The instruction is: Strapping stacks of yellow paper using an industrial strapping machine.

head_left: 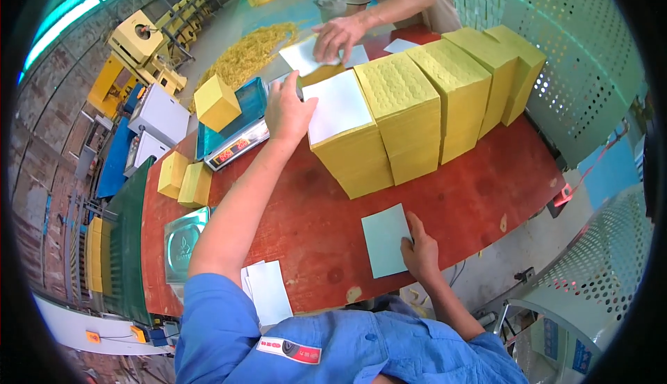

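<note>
My left hand (288,109) is at the left edge of a white sheet (338,106), its fingers stretched up and its thumb at the sheet's rim. That sheet lies on top of the nearest yellow paper stack (354,161). Close to the table's front edge, my right hand (420,248) pinches the right side of a pale green sheet (385,241) between thumb and fingers. More yellow stacks (399,88) stand pressed side by side toward the right, their tops embossed. Across the table, a co-worker's hand (337,38) rests on another white sheet (300,56) over a yellow block.
On the left, a scale (240,146) carries a yellow block (217,102) on its blue-green tray. Two small yellow blocks (184,179), a clear plastic container (184,241) and loose white sheets (271,292) lie on the red table (306,203). A perforated green panel (563,64) borders the right side.
</note>
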Motion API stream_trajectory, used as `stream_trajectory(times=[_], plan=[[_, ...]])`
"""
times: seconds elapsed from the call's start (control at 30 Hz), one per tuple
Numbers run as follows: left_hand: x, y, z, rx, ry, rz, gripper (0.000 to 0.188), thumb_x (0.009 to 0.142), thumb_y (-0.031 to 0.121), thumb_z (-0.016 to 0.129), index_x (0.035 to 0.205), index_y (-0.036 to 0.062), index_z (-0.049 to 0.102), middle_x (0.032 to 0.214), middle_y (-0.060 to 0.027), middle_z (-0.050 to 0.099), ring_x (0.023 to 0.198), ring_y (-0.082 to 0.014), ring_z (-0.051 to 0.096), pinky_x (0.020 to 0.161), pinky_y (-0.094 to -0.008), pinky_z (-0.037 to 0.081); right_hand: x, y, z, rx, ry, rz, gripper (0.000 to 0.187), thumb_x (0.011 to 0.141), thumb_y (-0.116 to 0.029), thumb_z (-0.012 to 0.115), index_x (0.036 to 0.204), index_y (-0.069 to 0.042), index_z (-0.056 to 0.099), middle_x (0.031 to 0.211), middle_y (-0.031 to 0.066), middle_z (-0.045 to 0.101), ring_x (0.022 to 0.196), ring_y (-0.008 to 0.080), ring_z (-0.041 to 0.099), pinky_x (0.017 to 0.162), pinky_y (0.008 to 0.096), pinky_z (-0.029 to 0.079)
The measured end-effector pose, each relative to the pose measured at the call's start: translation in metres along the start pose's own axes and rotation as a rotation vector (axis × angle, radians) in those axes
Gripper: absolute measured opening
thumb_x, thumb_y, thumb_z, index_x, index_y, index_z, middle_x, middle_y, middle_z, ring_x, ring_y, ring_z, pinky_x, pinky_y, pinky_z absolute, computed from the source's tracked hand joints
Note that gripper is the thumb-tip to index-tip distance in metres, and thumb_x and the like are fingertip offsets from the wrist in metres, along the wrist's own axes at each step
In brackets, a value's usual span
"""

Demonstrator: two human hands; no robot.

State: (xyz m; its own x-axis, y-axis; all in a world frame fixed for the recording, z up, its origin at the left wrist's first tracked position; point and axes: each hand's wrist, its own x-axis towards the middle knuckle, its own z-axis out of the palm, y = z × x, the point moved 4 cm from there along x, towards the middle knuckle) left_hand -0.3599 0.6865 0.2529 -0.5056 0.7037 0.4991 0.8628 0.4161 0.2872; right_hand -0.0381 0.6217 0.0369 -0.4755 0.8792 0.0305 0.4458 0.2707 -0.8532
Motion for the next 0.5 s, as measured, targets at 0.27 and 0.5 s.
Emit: stream_trajectory(times=[0.27, 0.5], plan=[[0.049, 0.019, 0.03, -0.145, 0.045, 0.561, 0.03, 0.09, 0.023, 0.057, 0.109, 0.0021, 0.066, 0.115, -0.0192, 0.064, 0.11, -0.0368, 0.059, 0.095, -0.0449, 0.046, 0.005, 0.006, -0.003, 0.025, -0.112, -0.076, 0.024, 0.081, -0.005, 0.06, 0.105, -0.002, 0.061, 0.079, 0.023, 0.063, 0.073, 0.0394, 0.065, 0.065, 0.0452, 0.051], [0.046, 0.002, 0.102, 0.081, -0.49, 0.26, 0.046, 0.099, 0.04, 0.033, 0.118, 0.0046, 0.054, 0.125, -0.0204, 0.06, 0.118, -0.0387, 0.055, 0.099, -0.0499, 0.041, 0.04, -0.011, -0.01, 0.154, -0.104, -0.286, 0.023, 0.076, -0.001, 0.056, 0.098, 0.003, 0.062, 0.1, 0.0217, 0.064, 0.095, 0.0376, 0.063, 0.077, 0.0427, 0.052]])
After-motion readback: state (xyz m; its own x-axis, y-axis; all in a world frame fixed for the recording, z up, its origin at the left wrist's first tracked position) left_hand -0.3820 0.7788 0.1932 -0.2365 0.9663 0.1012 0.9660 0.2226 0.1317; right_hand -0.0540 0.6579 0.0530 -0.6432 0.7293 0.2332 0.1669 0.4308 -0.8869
